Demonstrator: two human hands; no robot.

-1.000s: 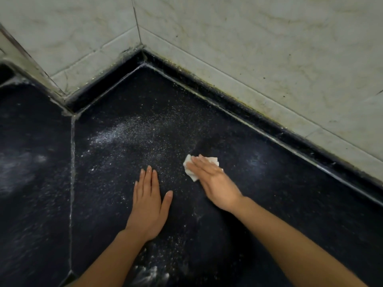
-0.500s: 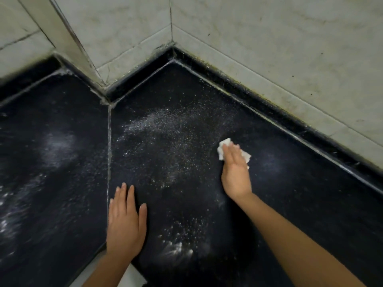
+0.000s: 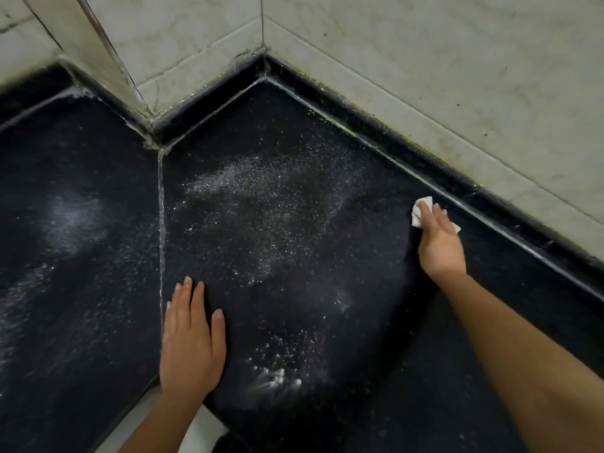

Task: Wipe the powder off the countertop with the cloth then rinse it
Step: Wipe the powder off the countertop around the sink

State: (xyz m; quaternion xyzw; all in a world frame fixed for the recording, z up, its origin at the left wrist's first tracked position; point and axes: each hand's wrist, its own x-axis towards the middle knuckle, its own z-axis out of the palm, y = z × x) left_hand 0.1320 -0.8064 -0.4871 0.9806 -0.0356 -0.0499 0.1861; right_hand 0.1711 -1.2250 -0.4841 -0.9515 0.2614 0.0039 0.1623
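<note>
White powder (image 3: 261, 204) is scattered over the black countertop (image 3: 327, 322), thickest in the middle, with a clump near the front edge (image 3: 277, 377) and more on the left slab (image 3: 68, 220). My right hand (image 3: 439, 243) presses a small white cloth (image 3: 421, 209) flat onto the counter at the right, close to the raised black back ledge. Most of the cloth is hidden under my fingers. My left hand (image 3: 191, 338) lies flat, palm down, fingers together, beside the seam between the two slabs, holding nothing.
Pale marble wall tiles (image 3: 457, 76) rise behind the counter and meet in a corner (image 3: 263, 50). A tiled pillar (image 3: 108, 70) juts in at the left. A grout seam (image 3: 160, 223) splits the two slabs. The counter's front edge runs by my left wrist.
My right hand has slid the cloth to the right and back toward the wall ledge. The view has shifted left. My left hand stays flat on the counter.
</note>
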